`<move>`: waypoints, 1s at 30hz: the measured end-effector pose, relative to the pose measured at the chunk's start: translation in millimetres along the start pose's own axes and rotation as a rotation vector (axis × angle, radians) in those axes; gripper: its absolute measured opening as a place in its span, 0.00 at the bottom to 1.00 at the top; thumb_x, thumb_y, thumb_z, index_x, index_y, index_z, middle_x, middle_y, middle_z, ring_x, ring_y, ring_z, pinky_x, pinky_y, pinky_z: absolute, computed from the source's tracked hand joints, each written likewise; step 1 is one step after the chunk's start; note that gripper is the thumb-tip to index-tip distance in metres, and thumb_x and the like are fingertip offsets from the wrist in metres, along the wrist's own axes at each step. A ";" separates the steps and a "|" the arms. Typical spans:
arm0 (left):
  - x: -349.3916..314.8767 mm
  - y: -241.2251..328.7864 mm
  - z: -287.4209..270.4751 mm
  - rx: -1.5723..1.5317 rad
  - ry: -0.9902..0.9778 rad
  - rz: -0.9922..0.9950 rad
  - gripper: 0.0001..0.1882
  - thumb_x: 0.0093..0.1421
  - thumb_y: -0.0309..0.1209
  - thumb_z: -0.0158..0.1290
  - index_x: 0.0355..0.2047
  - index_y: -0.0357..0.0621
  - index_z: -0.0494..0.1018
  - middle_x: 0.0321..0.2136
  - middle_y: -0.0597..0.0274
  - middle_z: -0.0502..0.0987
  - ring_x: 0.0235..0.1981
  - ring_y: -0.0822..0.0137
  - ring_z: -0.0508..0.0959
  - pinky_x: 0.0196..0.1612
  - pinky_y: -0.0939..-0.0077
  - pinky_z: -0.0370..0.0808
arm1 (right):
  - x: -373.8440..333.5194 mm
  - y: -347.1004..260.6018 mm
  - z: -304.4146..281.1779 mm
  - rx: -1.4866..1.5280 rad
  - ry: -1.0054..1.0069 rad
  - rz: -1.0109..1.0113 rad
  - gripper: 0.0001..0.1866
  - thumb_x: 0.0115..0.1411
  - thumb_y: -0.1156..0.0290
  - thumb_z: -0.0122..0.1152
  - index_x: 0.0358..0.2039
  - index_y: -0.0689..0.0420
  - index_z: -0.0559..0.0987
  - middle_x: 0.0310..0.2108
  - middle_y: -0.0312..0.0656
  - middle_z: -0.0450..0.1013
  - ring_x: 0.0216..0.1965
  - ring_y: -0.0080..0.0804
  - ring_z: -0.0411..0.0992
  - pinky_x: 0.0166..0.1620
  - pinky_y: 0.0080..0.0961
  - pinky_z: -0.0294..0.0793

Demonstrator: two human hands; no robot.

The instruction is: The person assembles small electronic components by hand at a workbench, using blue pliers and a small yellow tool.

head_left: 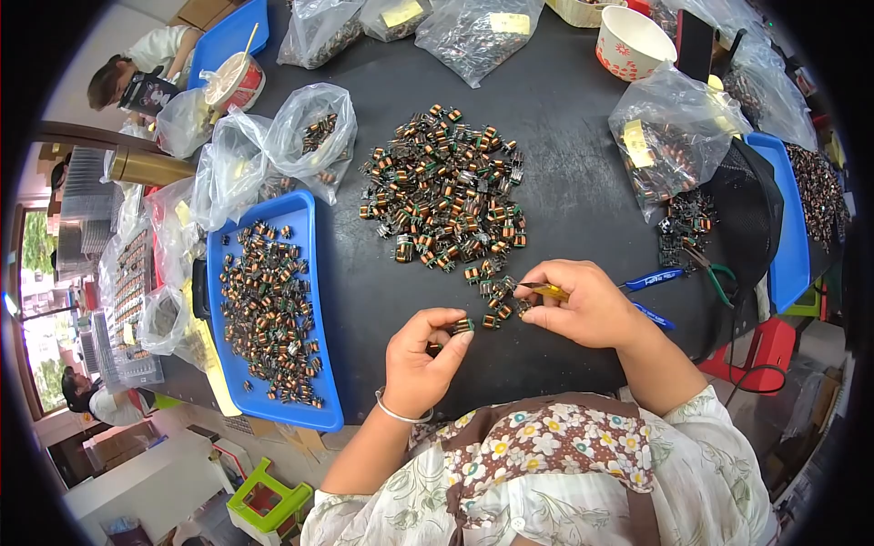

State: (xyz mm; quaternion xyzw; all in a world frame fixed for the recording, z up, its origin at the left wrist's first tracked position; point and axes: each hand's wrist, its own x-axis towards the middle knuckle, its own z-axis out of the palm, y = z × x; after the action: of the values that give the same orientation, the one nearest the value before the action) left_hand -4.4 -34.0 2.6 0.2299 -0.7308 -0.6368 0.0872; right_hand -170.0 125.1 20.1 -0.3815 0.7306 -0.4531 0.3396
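Note:
Between the thumb and fingers of my left hand (426, 358) is a small copper-wound coil (463, 325) with a green end; another dark part shows under the fingers. My right hand (583, 305) pinches slim yellow tweezers (546, 290), whose dark tip points left over a few loose coils (492, 320) on the black table. Just beyond both hands lies a large heap of such coils (451, 187). On the left, a blue tray (330, 364) holds many more.
Blue-handled pliers (654, 280) lie by my right forearm, with green-handled pliers (719, 275) farther right. Clear bags of parts (669, 136) line the far and side edges. A paper bowl (635, 44) and a phone (695, 44) stand far right. Another person (155, 55) sits far left.

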 end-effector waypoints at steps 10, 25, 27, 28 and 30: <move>-6.7 5.8 6.2 -0.515 -0.101 -0.256 0.09 0.54 0.23 0.52 0.36 0.35 0.69 0.22 0.65 0.71 0.16 0.80 0.66 0.18 0.90 0.61 | -0.7 0.1 0.5 0.196 -0.067 0.067 0.12 0.45 0.77 0.65 0.31 0.61 0.73 0.28 0.33 0.71 0.22 0.12 0.63 0.25 0.11 0.65; -7.0 11.4 18.0 -0.451 -0.121 -0.281 0.10 0.52 0.24 0.56 0.36 0.37 0.70 0.21 0.70 0.71 0.19 0.83 0.67 0.22 0.91 0.65 | -1.2 -0.2 2.7 0.281 -0.120 0.081 0.12 0.45 0.77 0.65 0.30 0.62 0.73 0.25 0.31 0.70 0.22 0.10 0.61 0.24 0.10 0.62; -7.4 10.7 18.9 -0.440 -0.118 -0.284 0.11 0.52 0.24 0.56 0.36 0.37 0.71 0.21 0.70 0.71 0.19 0.83 0.67 0.22 0.91 0.65 | -0.6 0.1 3.3 0.286 -0.129 0.074 0.12 0.45 0.77 0.65 0.30 0.62 0.73 0.25 0.30 0.70 0.21 0.10 0.61 0.24 0.10 0.62; -7.8 10.3 19.2 -0.429 -0.117 -0.288 0.11 0.52 0.24 0.56 0.36 0.37 0.71 0.21 0.70 0.71 0.19 0.83 0.66 0.22 0.90 0.65 | -0.6 0.6 3.7 0.289 -0.133 0.078 0.12 0.45 0.77 0.65 0.30 0.62 0.73 0.25 0.30 0.69 0.22 0.10 0.61 0.24 0.10 0.62; -8.6 9.6 19.8 -0.444 -0.113 -0.280 0.11 0.52 0.24 0.56 0.36 0.36 0.70 0.21 0.69 0.71 0.19 0.82 0.67 0.21 0.90 0.64 | -0.6 1.1 3.9 0.294 -0.140 0.082 0.12 0.45 0.77 0.66 0.30 0.62 0.73 0.24 0.30 0.69 0.22 0.10 0.61 0.24 0.10 0.62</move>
State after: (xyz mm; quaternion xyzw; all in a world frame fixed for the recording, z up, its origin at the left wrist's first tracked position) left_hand -7.3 -11.8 9.9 0.2679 -0.5382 -0.7991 0.0056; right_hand -166.7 124.3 17.7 -0.3282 0.6460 -0.5130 0.4601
